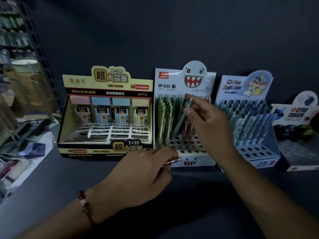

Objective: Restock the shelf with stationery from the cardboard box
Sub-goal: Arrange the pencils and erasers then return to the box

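Note:
On the dark shelf (72, 176) stands a white shark-face display box (183, 83) with rows of green and pink mechanical pencils set in a holed tray. My right hand (207, 121) is raised in front of it, fingers pinched on a teal pencil (183, 116) that tilts down toward the tray. My left hand (145, 171) rests lower, just in front of the box, closed around a few pink pencils (172, 161) whose tips poke out toward the box front. The cardboard box is not in view.
Left of the shark box sits a yellow-and-black pencil-lead display (107, 111) with several lead tubes. To the right stand a blue cartoon pencil display (245, 118) and a gyro eraser box (298, 133). A wire rack with goods (20, 83) fills the left edge.

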`<act>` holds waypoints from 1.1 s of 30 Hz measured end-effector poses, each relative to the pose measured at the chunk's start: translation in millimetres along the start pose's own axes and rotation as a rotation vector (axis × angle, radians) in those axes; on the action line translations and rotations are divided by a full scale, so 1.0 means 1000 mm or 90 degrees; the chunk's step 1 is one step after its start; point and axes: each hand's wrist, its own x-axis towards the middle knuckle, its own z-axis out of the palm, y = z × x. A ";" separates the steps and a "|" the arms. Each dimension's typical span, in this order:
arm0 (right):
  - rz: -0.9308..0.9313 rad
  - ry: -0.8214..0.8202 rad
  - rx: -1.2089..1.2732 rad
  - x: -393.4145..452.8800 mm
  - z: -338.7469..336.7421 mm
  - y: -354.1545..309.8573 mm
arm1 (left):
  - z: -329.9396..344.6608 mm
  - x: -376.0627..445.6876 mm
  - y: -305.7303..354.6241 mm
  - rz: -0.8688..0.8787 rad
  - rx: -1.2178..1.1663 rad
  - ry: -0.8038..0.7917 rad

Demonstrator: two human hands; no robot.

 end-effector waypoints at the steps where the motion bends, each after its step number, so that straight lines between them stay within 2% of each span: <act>1: -0.001 -0.006 -0.003 -0.001 0.001 0.000 | 0.000 0.000 0.000 -0.003 0.001 -0.004; 5: 0.000 -0.038 -0.029 -0.001 0.005 0.002 | 0.000 0.002 0.000 -0.007 -0.001 -0.005; 16: 0.034 -0.040 -0.072 0.000 0.015 0.007 | -0.002 0.005 -0.002 -0.025 -0.011 -0.004; 23: 0.029 -0.061 -0.098 -0.005 0.010 0.005 | -0.004 0.006 0.004 -0.029 -0.020 0.045; 27: 0.004 -0.056 -0.001 -0.005 -0.003 -0.014 | -0.012 0.003 0.005 -0.054 -0.058 0.148; 29: 0.033 -0.150 0.094 -0.008 -0.007 -0.026 | -0.014 0.002 0.005 -0.079 -0.099 0.198; 31: 0.083 -0.301 0.168 -0.013 -0.006 -0.031 | -0.015 0.003 0.005 -0.076 -0.116 0.228; 33: 0.094 -0.372 0.208 -0.016 -0.004 -0.032 | -0.013 0.005 0.007 -0.070 -0.119 0.224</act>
